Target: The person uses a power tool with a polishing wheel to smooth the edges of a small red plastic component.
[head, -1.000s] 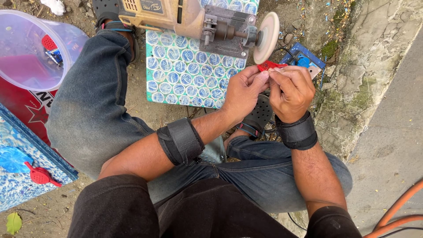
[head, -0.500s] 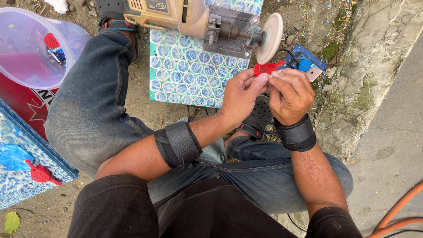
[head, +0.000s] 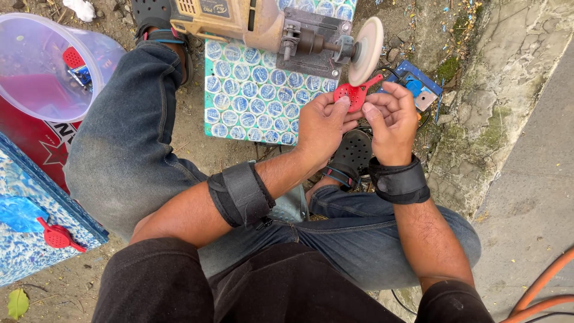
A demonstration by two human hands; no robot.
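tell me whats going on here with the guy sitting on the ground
A person sits on the dirt and holds a small red perforated plastic piece with a pointed handle in both hands, the left hand and the right hand pinching it just below the round white buffing wheel of a tan power tool. The tool rests on a green-edged board of blue-and-white circles. Another red piece lies on a blue patterned board at the left.
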